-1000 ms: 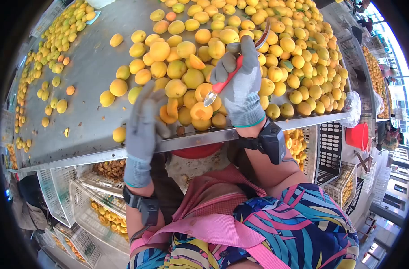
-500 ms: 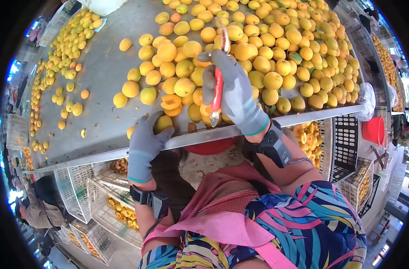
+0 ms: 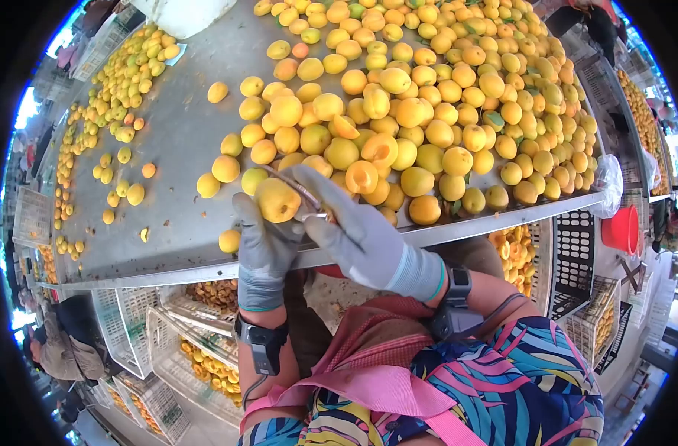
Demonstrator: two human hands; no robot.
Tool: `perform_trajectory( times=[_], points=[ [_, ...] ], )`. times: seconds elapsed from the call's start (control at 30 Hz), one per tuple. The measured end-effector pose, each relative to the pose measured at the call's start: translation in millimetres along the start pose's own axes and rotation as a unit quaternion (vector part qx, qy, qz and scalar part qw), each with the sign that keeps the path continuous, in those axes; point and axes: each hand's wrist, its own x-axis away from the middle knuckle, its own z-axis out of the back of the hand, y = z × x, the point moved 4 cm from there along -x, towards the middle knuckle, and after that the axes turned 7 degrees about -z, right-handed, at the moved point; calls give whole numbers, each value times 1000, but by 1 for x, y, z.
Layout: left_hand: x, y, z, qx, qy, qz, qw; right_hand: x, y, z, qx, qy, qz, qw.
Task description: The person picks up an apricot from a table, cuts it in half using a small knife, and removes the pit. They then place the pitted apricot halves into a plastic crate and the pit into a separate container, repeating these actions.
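My left hand point(image 3: 268, 241), in a grey glove, is closed around a whole yellow apricot point(image 3: 277, 199) just above the table's front edge. My gloved right hand point(image 3: 357, 234) grips a slim metal cutting tool point(image 3: 303, 191), which lies against the right side of that fruit. Its red handle, plain in the earlier frame, is mostly hidden by my fingers now. Cut apricot halves, one with its hollow facing up point(image 3: 362, 177) and another behind it point(image 3: 380, 151), rest among whole apricots to the right of my hands.
A large heap of apricots point(image 3: 495, 111) covers the right of the metal table point(image 3: 183, 149); a smaller heap point(image 3: 127, 82) lies far left. Below the edge stand crates point(image 3: 123, 327) with cut fruit. A red bucket point(image 3: 620, 229) is at the right, and a person point(image 3: 67, 346) at the lower left.
My left hand has lifted an apricot off the table. My right hand has come down and left, bringing the tool against it. The cut halves now lie apart on the pile.
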Motion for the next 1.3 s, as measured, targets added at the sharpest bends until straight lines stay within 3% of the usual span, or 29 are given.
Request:
perform_trajectory(
  times=[0.1,0.17,0.3,0.37,0.4,0.47,0.67,0.87,1.0,1.1,1.13,1.17,1.3],
  points=[
    [-2,-6,-28,19,-4,-10,1000,2,-3,1,99,12,48,994],
    [-6,-11,-27,35,-17,-19,999,1,-11,12,9,19,-49,999],
    [-7,-23,-23,65,-46,46,996,-1,-9,21,-59,42,-38,997],
    [-5,-23,-32,34,-101,34,994,-3,-13,22,-26,35,-52,998],
    [-5,-25,-32,37,-102,35,993,-4,-11,23,-23,36,-54,998],
    [-5,-25,-29,-55,-103,-14,993,-4,-11,25,62,61,29,996],
    [-5,-22,-29,-191,-73,-34,978,-10,-8,36,214,101,12,971],
    [-6,-19,-33,-175,-94,-12,980,-8,-7,38,84,100,17,991],
    [-7,-21,-32,-157,-72,-14,985,-6,-10,33,100,79,52,990],
    [-8,-21,-26,-151,-66,-21,986,-8,-9,31,120,35,12,992],
    [-11,-13,-27,-329,-83,-122,933,-10,-5,34,153,70,16,986],
    [-10,-7,-31,-492,-97,-217,837,-11,-4,37,185,105,19,977],
    [-10,-4,-32,-393,-83,-205,893,-14,-2,48,149,108,-78,980]
  ],
)
